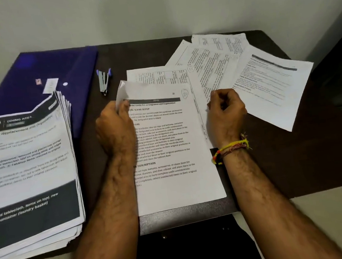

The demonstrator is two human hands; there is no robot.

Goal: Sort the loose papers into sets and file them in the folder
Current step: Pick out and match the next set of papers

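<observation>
Nearest me, at the desk's (299, 167) front edge, lies the sheet set (167, 142); my left grip (115, 123) pinches its top-left corner, my right grip (225, 109) curls on its right edge. Tugging unevenly could tear or crease the corner. Folder (37, 81) waits back-left.

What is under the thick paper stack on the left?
The paper stack lies partly on the blue folder, whose far part, with a white snap and label, shows beyond it. The stack's near edge overhangs the dark table. Whatever else lies beneath is covered.
</observation>
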